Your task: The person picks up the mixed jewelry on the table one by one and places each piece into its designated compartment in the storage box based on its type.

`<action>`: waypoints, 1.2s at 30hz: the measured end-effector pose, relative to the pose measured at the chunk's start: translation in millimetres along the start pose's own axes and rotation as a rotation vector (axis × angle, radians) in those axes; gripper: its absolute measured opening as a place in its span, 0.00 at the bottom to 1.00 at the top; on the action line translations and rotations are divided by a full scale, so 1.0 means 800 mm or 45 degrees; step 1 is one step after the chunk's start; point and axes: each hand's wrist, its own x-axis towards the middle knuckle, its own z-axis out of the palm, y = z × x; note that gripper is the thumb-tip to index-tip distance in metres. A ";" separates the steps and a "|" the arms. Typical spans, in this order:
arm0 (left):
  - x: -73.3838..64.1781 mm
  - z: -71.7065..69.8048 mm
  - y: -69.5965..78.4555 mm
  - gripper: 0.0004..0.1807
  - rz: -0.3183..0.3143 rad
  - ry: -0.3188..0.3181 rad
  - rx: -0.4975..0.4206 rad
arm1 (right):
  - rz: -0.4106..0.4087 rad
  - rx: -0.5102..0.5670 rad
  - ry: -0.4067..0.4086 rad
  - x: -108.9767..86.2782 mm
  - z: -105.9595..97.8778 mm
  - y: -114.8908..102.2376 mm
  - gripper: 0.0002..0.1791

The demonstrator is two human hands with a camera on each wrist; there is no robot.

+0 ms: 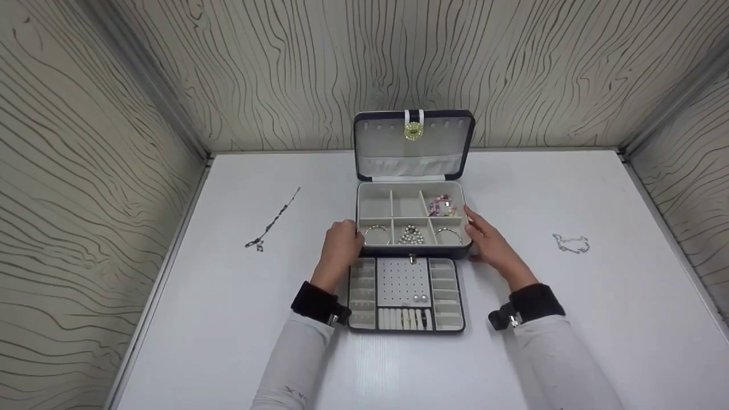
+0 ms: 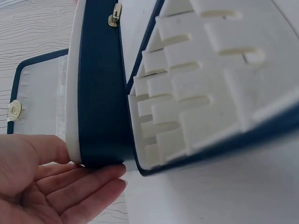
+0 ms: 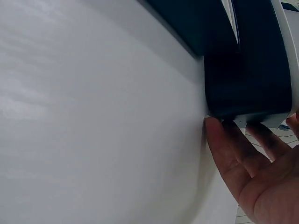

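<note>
With the left hand (image 1: pixel 343 244), grips one side of the open, white-lined navy jewellery box (image 1: pixel 441 251), with thumb at its rim; with the right hand (image 1: pixel 494 246), presses nearly straight fingers to the opposite side. Finds the box on the glossy white counter (image 1: pixel 199 341), just behind a shallow, navy-edged white compartment tray (image 1: pixel 398 279). Best to keep pressure even from both sides, hold the base level and go slowly, so as not to shake the loose pink-and-purple beaded bracelet (image 1: pixel 441 214) about. Hidden in every view: the underside of the box. Cut off in the left wrist view: much of the tray. Too small to make out: the links of the thin dark chain (image 1: pixel 277 217).
</note>
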 end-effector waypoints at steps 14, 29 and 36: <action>0.003 -0.008 0.001 0.06 -0.004 -0.022 0.037 | -0.012 -0.112 0.001 -0.002 0.000 -0.005 0.32; 0.006 -0.010 -0.002 0.07 -0.077 -0.060 -0.052 | 0.043 -0.297 0.364 -0.026 -0.118 0.026 0.22; 0.005 -0.008 -0.003 0.07 -0.053 -0.023 -0.050 | 0.124 -0.575 0.608 -0.046 -0.177 0.060 0.17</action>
